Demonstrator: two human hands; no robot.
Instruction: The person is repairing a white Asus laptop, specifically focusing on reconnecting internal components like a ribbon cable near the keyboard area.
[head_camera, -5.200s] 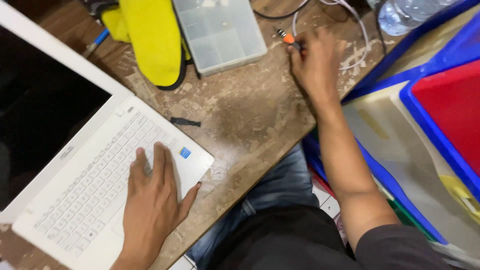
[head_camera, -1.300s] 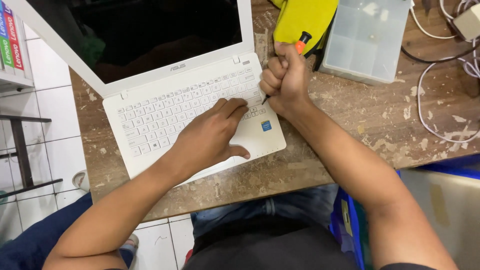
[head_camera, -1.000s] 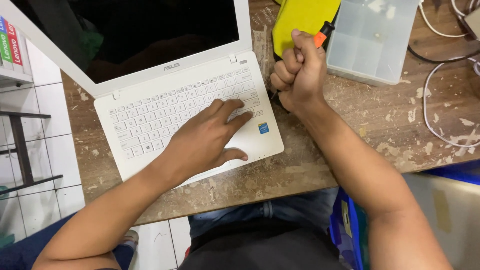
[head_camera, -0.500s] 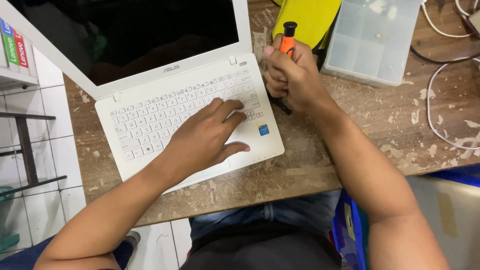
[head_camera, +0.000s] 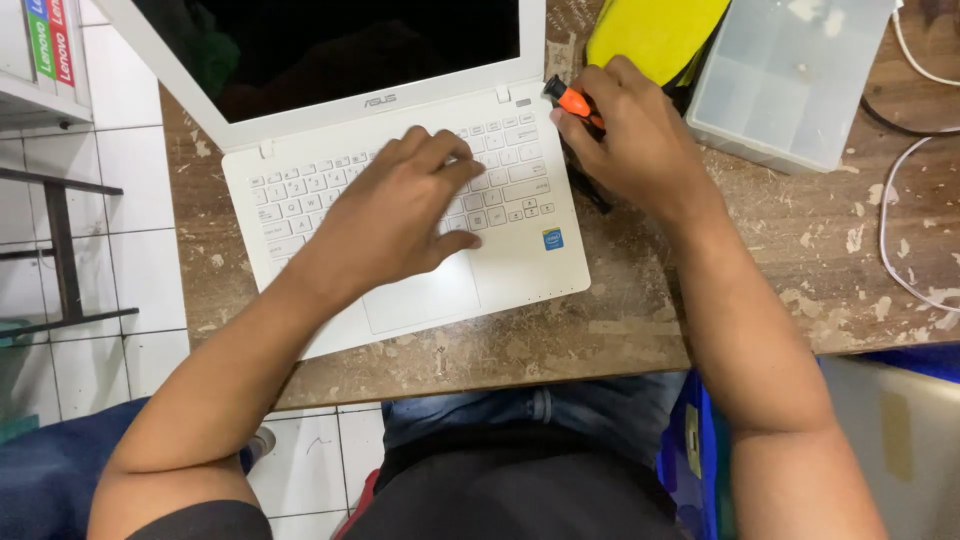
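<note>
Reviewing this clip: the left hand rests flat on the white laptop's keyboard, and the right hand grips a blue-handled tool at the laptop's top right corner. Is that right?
Not quite: the head view shows the handle is orange with a black tip, not blue. The right hand grips the orange-handled tool at the top right corner of the white laptop, while the left hand rests flat on its keyboard.

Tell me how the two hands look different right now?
The left hand lies spread flat on the white laptop keys; the right hand is curled beside the laptop. The left hand holds nothing; the right hand grips an orange-and-black tool. Both are bare.
</note>
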